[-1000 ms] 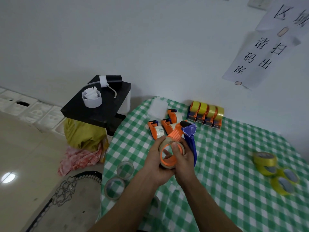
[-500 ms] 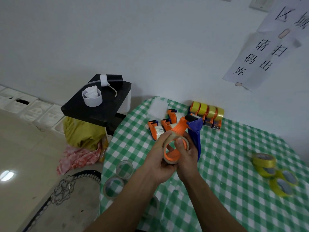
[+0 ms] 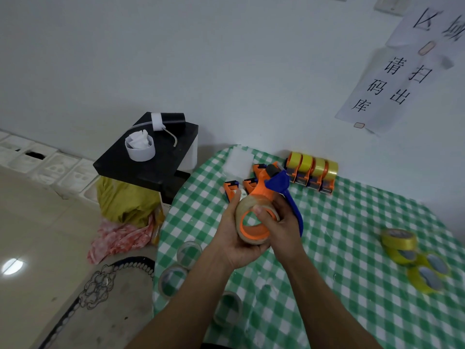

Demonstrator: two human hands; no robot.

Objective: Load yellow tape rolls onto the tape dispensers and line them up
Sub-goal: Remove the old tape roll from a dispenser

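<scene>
I hold an orange and blue tape dispenser (image 3: 275, 183) above the green checked table (image 3: 339, 222). A clear, brownish tape roll (image 3: 247, 204) sits on its orange hub. My left hand (image 3: 235, 235) cups that roll from the left and below. My right hand (image 3: 281, 225) grips the dispenser, thumb pressed on the roll's rim. Several loaded dispensers with yellow tape (image 3: 313, 172) stand in a row by the wall. Loose yellow tape rolls (image 3: 398, 241) lie at the right. Empty orange dispensers (image 3: 232, 190) lie behind my hands.
Clear tape rolls (image 3: 173, 279) lie near the table's left and front edge. A black stand (image 3: 148, 159) with a white cup stands left of the table, a yellow bag under it. Paper signs (image 3: 392, 79) hang on the wall.
Both hands have lifted the dispenser slightly and tilted it, so the roll's open side faces me more. My left hand has slid lower under the roll.
</scene>
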